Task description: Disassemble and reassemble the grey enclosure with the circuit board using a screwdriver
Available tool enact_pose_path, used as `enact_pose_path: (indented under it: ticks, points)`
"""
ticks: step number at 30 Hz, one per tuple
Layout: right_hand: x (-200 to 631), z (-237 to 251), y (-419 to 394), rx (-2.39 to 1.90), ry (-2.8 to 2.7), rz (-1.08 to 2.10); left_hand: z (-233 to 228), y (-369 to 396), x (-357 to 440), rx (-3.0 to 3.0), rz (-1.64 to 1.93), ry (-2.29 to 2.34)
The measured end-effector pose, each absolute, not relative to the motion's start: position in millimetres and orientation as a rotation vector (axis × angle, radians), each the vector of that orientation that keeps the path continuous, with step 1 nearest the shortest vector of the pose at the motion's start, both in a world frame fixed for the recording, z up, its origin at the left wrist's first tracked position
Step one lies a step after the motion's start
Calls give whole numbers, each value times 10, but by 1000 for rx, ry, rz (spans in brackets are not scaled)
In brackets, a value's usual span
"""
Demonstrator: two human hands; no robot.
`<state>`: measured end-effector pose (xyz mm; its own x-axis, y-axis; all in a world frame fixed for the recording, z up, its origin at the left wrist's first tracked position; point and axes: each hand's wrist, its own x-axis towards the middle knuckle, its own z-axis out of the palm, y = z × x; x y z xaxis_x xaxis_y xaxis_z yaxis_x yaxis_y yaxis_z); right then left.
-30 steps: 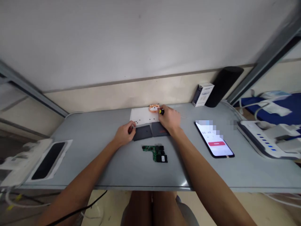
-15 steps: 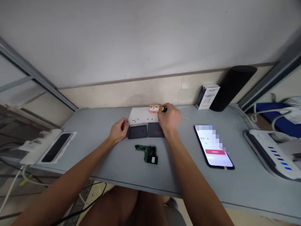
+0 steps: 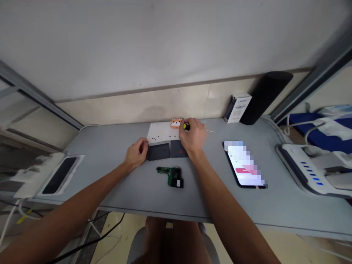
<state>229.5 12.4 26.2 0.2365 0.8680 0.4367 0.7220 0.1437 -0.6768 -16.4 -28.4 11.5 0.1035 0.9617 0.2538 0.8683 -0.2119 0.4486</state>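
My right hand (image 3: 194, 135) is closed around a screwdriver (image 3: 186, 127). Its black handle with a yellow end shows at the left of the fingers, and a thin shaft sticks out to the right. My left hand (image 3: 136, 152) has its fingers curled together at the left edge of a black shallow case half (image 3: 159, 151); what they pinch, if anything, is hidden. Beside that half, a second dark case piece (image 3: 178, 148) lies partly under my right hand. Nearer me lies a green circuit board (image 3: 172, 177) with black parts and a white sticker.
Several tiny dark screws (image 3: 155, 138) lie on a white sheet (image 3: 162, 128) behind the case pieces, near an orange animal-face item (image 3: 175, 123). A lit phone (image 3: 244, 165), a power strip (image 3: 308, 168), a small box (image 3: 238, 107) and a black cylinder (image 3: 266, 97) stand right.
The view has shifted a little, so everything sits slightly further left and higher. Both hands keep nearly the same places relative to the case pieces, and the screwdriver stays in my right hand.
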Motion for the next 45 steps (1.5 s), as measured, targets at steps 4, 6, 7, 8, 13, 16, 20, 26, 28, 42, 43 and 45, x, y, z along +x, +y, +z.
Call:
enact_pose_path:
  ticks: [4, 6, 7, 8, 13, 16, 20, 26, 28, 42, 43, 45]
  points:
    - [2282, 292, 77, -1582, -1565, 148, 90, -292, -190, 2201, 713, 1745]
    - [2275, 302, 58, -1576, -1581, 119, 83, -294, -203, 2241, 673, 1690]
    - [2272, 299, 53, -1574, -1582, 103, 83, -293, -208, 2267, 648, 1661]
    - [2267, 289, 53, -1568, -1580, 86, 85, -292, -212, 2290, 623, 1635]
    - [2245, 146, 91, -1448, -1534, -96, 93, -286, -220, 2329, 500, 1559]
    - [2247, 85, 97, -1389, -1528, -186, 75, -292, -220, 2333, 480, 1579]
    - [2267, 98, 64, -1362, -1545, -254, 47, -309, -219, 2318, 518, 1618]
    - [2285, 60, 44, -1384, -1627, -279, -27, -329, -238, 2261, 582, 1647]
    - [2286, 49, 44, -1393, -1641, -281, -45, -329, -248, 2269, 606, 1625]
    - [2431, 412, -624, -1318, -1951, -7, -10, -297, -299, 2186, 740, 1616]
    - [2453, 382, -753, -1309, -2018, 17, -12, -297, -294, 2193, 737, 1624]
    - [2496, 296, -993, -1283, -2139, 54, -14, -298, -282, 2221, 725, 1625]
